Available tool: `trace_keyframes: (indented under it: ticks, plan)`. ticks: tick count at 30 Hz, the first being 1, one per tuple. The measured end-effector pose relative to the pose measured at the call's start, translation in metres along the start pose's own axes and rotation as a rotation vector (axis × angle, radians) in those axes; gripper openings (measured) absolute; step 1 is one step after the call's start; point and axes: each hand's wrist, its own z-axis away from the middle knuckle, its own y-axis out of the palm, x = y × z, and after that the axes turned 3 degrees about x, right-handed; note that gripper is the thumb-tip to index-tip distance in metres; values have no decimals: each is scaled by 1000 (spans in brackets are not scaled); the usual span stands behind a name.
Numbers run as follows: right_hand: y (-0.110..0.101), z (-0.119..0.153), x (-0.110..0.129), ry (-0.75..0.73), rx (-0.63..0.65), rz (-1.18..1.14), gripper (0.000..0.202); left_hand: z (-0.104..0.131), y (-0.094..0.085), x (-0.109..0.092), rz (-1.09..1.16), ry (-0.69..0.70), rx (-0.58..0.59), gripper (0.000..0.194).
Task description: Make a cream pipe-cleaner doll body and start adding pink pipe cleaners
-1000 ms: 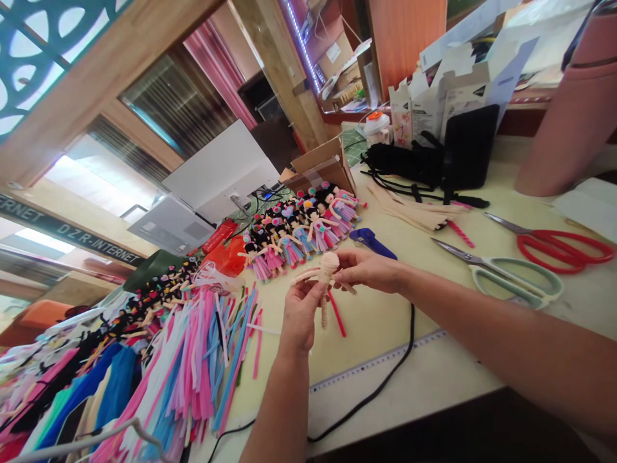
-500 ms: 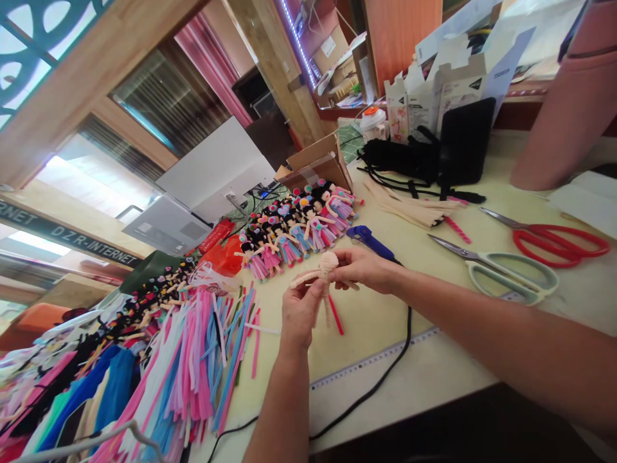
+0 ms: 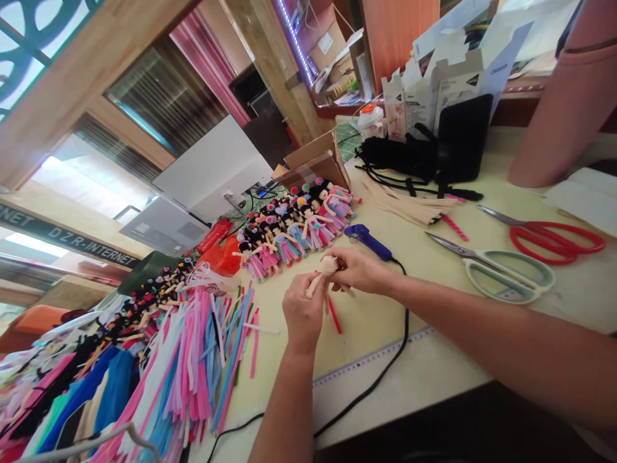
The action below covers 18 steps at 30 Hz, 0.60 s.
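Observation:
A cream pipe-cleaner doll body [image 3: 329, 265] with a round, coiled head is held above the table between both hands. My left hand [image 3: 303, 312] is closed on its lower part, and a cream limb sticks out by the thumb. Pinching beside the head, my right hand [image 3: 361, 270] covers part of the figure with its fingers. Just below them a red pipe cleaner [image 3: 335, 316] shows; I cannot tell whether it touches the doll body. Beyond the right hand lies a blue glue gun [image 3: 370, 242], its black cord running toward the front edge.
Finished dolls [image 3: 295, 225] crowd the table's far side before a cardboard box [image 3: 315, 164]. Coloured pipe cleaners [image 3: 193, 360] fill the left. On the right lie green-handled scissors [image 3: 511, 276], red-handled scissors [image 3: 554, 241] and cream pipe cleaners [image 3: 409, 204]. A ruler [image 3: 359, 364] lies near the front.
My left hand has turned and shifted slightly right, closer to the right hand. The doll body has turned with it, its limb now pointing down and left.

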Motion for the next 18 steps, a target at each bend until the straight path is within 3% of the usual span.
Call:
trace_keyframes:
  ticks: [3, 6, 12, 15, 18]
  plan:
    - [0, 0, 2, -3, 6, 29, 20, -2, -5, -2, 46, -81, 82, 17]
    - [1, 1, 0, 5, -3, 104, 19, -3, -11, -9, -51, -91, 151, 16]
    - [7, 5, -8, -8, -47, 317, 13, -1, -8, -20, -292, -67, 165, 18]
    - [6, 4, -6, -9, -64, 304, 15, -3, -5, -19, -215, -111, 167, 17]
    - [0, 2, 2, -10, -43, 137, 16, -7, -6, -13, 62, -133, 217, 15]
